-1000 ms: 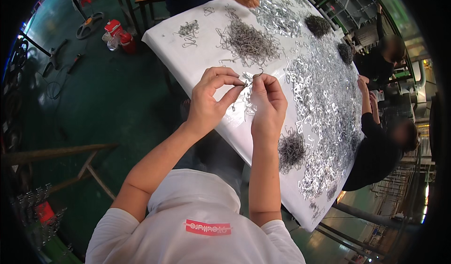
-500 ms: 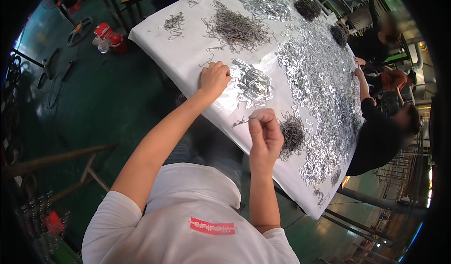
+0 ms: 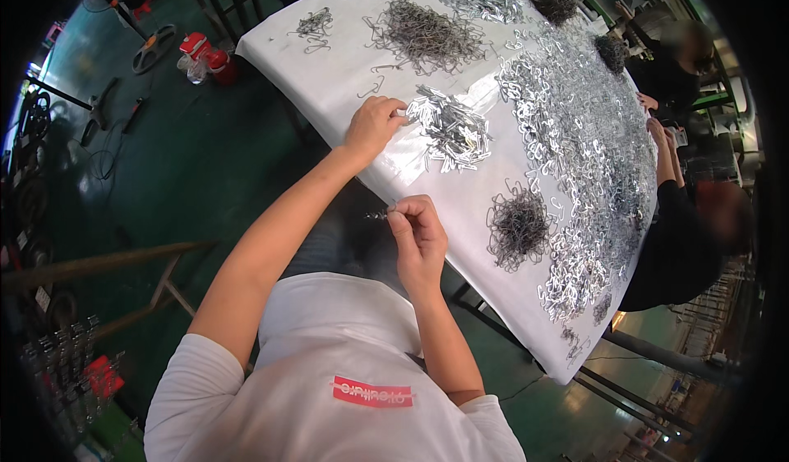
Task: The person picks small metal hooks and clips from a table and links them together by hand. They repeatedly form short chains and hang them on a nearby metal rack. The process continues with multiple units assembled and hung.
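My left hand (image 3: 375, 127) rests at the near-left border of a pile of shiny flat metal strips (image 3: 454, 130). Its fingers are pinched together at the pile's edge, and what lies between the tips is too small to name. Just off the table's near edge, thumb and forefinger of my right hand (image 3: 421, 236) grip a small string of thin metal pieces (image 3: 377, 214) that sticks out to the left. A heap of dark bent wire hooks (image 3: 523, 225) lies to the right of that hand on the white-covered table (image 3: 460, 203).
A broad spread of silvery S-shaped hooks (image 3: 575, 150) covers the table's right side. Grey wire hooks (image 3: 427, 34) are heaped at the far left. Across the table sit co-workers in dark clothes (image 3: 678, 240). Red containers (image 3: 209, 57) stand on the green floor; a metal rail (image 3: 107, 265) runs at left.
My right hand has moved left, off the table's edge, with the small metal string still in its pinch. My left hand stays by the strip pile. The view has shifted slightly.
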Demonstrator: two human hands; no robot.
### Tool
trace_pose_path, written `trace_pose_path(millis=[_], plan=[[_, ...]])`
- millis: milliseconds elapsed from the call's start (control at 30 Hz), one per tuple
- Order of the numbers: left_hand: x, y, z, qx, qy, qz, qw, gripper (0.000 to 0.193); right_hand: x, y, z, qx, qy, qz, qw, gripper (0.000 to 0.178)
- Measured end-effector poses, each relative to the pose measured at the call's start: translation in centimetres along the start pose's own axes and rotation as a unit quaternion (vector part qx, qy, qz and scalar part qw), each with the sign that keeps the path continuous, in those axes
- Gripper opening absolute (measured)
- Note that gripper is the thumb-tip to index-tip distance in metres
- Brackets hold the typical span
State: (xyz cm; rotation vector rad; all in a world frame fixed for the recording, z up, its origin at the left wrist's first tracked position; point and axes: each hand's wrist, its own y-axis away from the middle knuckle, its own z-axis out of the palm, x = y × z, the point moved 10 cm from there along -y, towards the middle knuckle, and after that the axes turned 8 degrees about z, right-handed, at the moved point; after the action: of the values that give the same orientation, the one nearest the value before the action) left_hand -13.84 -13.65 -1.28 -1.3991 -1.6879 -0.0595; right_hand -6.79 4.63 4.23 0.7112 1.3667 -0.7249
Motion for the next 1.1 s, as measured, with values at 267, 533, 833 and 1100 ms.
trace_pose_path(millis=[267, 533, 833, 1100], plan=[[0.1, 4.4, -4.0, -0.015, 0.243, -0.199, 0.949, 0.019, 2.1, -1.0, 1.7, -0.013, 0.051, -0.022, 0.998, 0.003], [4.9, 9.6, -8.7, 0.0, 0.376, -0.266, 0.888, 0.017, 2.7, -1.6, 2.6, -0.014, 0.067, -0.024, 0.997, 0.004], [5.4, 10.4, -10.5, 0.021, 0.304, -0.195, 0.932, 0.01, 3.6, -2.7, 3.6, -0.034, 0.109, -0.006, 0.993, 0.006], [5.2, 10.8, -11.7, 0.054, 0.192, -0.099, 0.975, 0.015, 2.7, -11.3, 2.4, -0.05, 0.317, -0.083, 0.944, 0.013]])
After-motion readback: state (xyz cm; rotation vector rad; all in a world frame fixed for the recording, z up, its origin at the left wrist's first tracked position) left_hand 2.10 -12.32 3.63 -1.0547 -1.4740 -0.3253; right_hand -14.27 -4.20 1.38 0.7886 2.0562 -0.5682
